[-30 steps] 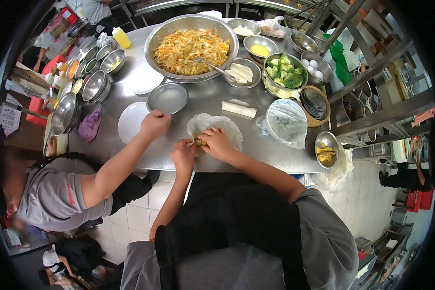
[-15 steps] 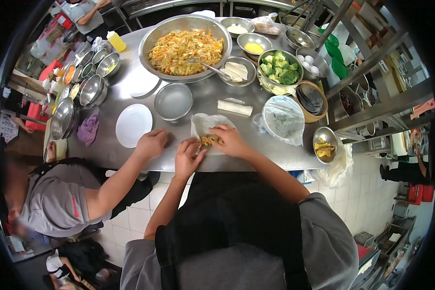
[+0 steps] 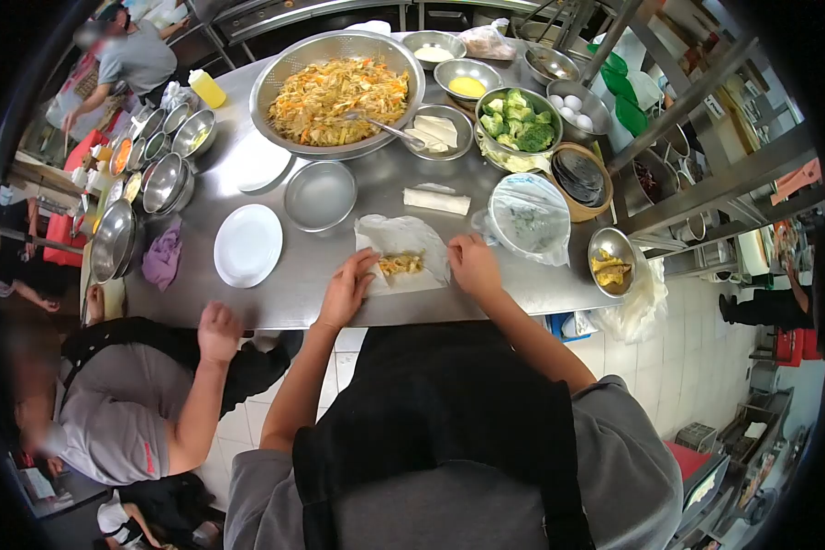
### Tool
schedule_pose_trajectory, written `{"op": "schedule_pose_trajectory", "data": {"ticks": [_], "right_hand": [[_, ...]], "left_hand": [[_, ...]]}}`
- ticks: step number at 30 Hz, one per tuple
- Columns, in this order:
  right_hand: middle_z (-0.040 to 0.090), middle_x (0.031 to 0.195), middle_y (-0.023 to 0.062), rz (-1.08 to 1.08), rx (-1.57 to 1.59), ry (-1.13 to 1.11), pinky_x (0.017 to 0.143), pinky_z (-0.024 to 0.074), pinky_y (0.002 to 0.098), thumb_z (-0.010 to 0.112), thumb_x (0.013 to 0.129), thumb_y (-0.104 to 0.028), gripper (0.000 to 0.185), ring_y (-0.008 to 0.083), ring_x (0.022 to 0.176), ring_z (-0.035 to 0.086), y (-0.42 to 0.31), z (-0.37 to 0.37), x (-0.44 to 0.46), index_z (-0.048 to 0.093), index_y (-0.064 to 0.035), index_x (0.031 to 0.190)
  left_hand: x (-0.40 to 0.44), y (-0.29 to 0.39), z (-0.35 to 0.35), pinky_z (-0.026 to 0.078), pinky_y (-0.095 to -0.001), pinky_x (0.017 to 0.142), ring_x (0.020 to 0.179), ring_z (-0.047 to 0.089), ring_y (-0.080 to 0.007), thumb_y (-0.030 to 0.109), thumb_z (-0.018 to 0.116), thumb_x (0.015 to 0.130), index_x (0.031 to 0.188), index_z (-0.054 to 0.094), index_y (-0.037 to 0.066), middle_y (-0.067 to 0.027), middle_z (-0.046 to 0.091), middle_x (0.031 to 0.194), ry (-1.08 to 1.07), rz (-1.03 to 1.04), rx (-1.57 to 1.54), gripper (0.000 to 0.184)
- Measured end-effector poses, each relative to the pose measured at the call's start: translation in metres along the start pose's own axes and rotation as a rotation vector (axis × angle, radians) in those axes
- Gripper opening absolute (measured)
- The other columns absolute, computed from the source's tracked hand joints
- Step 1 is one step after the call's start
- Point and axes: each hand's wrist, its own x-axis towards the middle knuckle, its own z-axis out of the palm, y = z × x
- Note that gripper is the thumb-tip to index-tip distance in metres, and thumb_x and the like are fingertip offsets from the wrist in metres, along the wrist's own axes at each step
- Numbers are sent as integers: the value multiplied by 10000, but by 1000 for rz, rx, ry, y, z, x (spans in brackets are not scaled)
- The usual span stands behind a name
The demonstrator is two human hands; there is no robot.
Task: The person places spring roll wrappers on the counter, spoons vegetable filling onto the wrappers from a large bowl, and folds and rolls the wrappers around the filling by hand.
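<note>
A thin pale wrapper lies spread near the table's front edge, with a small heap of vegetable filling on it. My left hand rests at the wrapper's left edge beside the filling, its fingers together over the edge. At the right edge is my right hand, with curled fingers at or close to the wrapper; whether they pinch it is too small to tell. Behind the wrapper lies a finished white roll. A big perforated bowl of shredded vegetables stands further back, a spoon in it.
A co-worker's hand is at the left front, near a white plate and an empty metal bowl. Bowls of broccoli and eggs, and a plastic-covered bowl, stand to the right.
My hands have moved apart to the two sides of the wrapper, leaving the filling uncovered. The wrapper lies more open. The co-worker's hand has drawn back off the table toward the front.
</note>
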Motion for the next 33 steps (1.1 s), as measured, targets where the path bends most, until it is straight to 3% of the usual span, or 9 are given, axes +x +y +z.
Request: {"op": "schedule_pose_trajectory", "data": {"ticks": [4, 10, 13, 19, 22, 28, 31, 33], "right_hand": [[657, 1047, 171, 122, -188, 2, 851, 536, 471, 725, 877, -255, 280, 372, 1011, 643, -17, 5, -12, 644, -45, 1044], [647, 1023, 180, 137, -89, -57, 860, 523, 464, 741, 839, -227, 310, 365, 1018, 627, -5, 26, -11, 618, -51, 1063], [648, 1007, 189, 117, -71, -20, 867, 517, 464, 733, 833, -201, 267, 369, 1007, 625, -4, 32, -10, 632, -44, 1023], [649, 943, 197, 125, -37, 230, 835, 524, 471, 716, 841, -166, 169, 385, 966, 628, -2, 48, -9, 653, -22, 903], [648, 931, 195, 169, -38, 90, 806, 531, 481, 706, 850, -149, 188, 390, 923, 639, 7, 52, -4, 621, -20, 958], [661, 859, 173, 57, 4, 167, 732, 534, 473, 695, 859, -134, 188, 378, 850, 656, 0, 51, -3, 608, -39, 996], [659, 829, 163, 82, 201, 114, 691, 530, 465, 687, 846, -106, 180, 365, 789, 665, -19, 40, -5, 592, -37, 983], [670, 810, 144, -8, 162, 151, 680, 539, 406, 705, 845, -81, 221, 304, 750, 684, -34, 37, -3, 592, -23, 1026]], "left_hand": [[4, -7, -1, 502, -413, 979, 1166, 623, -352, 68, 699, 907, 1280, 583, 70, -126, 675, 1259, 21, 153, 221, 391], [10, -6, 1, 502, -430, 941, 1061, 647, -325, 112, 776, 839, 1121, 641, 86, -99, 696, 1145, 69, 7, 77, 314], [14, -7, 1, 497, -426, 919, 1021, 651, -312, 132, 797, 821, 1083, 641, 91, -73, 707, 1068, 56, 74, 176, 308], [19, -8, 7, 445, -391, 967, 1009, 665, -272, 172, 793, 827, 1075, 644, 129, -36, 713, 1019, 105, 137, 235, 293], [19, -10, 12, 442, -389, 934, 1019, 659, -276, 180, 814, 809, 1075, 667, 132, -32, 720, 1050, 109, 134, 168, 307], [20, -12, 16, 501, -404, 910, 1024, 668, -306, 151, 804, 818, 1108, 670, 102, -64, 719, 1097, 57, 164, 78, 323], [20, -13, 17, 527, -402, 892, 1027, 669, -321, 130, 797, 823, 1120, 666, 86, -81, 714, 1118, 32, 150, 57, 327], [19, -12, 17, 533, -399, 886, 1037, 670, -320, 113, 791, 826, 1129, 661, 83, -90, 709, 1121, 37, 165, 49, 331]]}}
